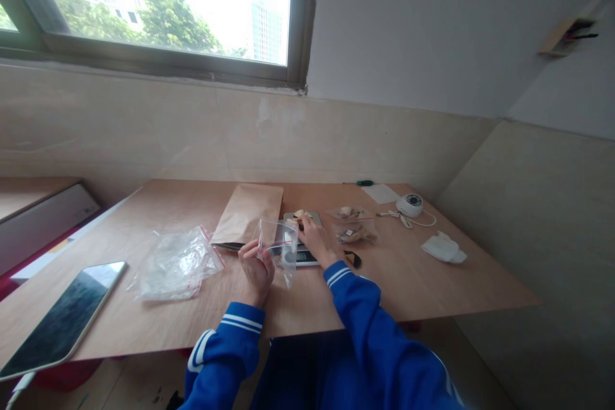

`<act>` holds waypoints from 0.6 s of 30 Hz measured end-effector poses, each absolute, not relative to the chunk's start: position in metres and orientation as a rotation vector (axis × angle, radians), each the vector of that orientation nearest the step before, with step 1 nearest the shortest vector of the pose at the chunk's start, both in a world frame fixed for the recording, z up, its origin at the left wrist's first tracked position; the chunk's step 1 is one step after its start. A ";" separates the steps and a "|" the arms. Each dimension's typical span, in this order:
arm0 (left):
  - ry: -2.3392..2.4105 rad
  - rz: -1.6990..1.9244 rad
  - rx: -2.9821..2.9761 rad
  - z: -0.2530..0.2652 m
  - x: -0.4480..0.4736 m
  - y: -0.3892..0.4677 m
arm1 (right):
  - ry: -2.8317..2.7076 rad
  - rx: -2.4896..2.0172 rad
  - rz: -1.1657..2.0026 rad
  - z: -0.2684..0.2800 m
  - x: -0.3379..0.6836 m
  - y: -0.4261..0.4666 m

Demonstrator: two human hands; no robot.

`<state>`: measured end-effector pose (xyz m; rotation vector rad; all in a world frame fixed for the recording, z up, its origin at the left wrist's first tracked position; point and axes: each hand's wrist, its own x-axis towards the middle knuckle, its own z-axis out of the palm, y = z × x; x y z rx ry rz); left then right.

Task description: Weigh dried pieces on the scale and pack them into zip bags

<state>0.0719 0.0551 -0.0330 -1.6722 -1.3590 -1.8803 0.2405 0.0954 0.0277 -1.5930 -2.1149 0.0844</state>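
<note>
My left hand (258,267) pinches a clear zip bag (287,257) with a red seal line, held in front of a small digital scale (307,257). Over the scale's platform, my right hand (314,237) has its fingers closed at some light-and-dark dried pieces (302,214); the fingertips are partly hidden. Behind the left hand lies a brown paper pouch (252,210) with its dark opening toward me. To the right of the scale are two filled clear bags (358,232) of similar pieces, and one loose dark piece (353,259) lies by my right sleeve.
A pile of clear zip bags (177,266) lies left, beside a tablet-like device (65,314) with a cable. At right are a white dome camera (410,204), a crumpled white tissue (444,248), a paper sheet (380,194) and a green-handled screwdriver (365,183). A wall borders the table's back.
</note>
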 end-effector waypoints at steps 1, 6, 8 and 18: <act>-1.352 -1.877 -1.687 -0.033 0.072 0.055 | -2.051 -1.568 0.142 0.028 0.243 0.096; -1.313 -1.880 -1.715 -0.035 0.073 0.056 | -1.550 -1.319 0.471 0.048 0.249 0.102; -1.277 -1.879 -1.726 -0.034 0.073 0.056 | -1.407 -1.210 0.672 0.071 0.249 0.100; -1.055 -1.839 -1.819 -0.031 0.074 0.053 | -2.101 -1.318 1.103 0.134 0.242 0.076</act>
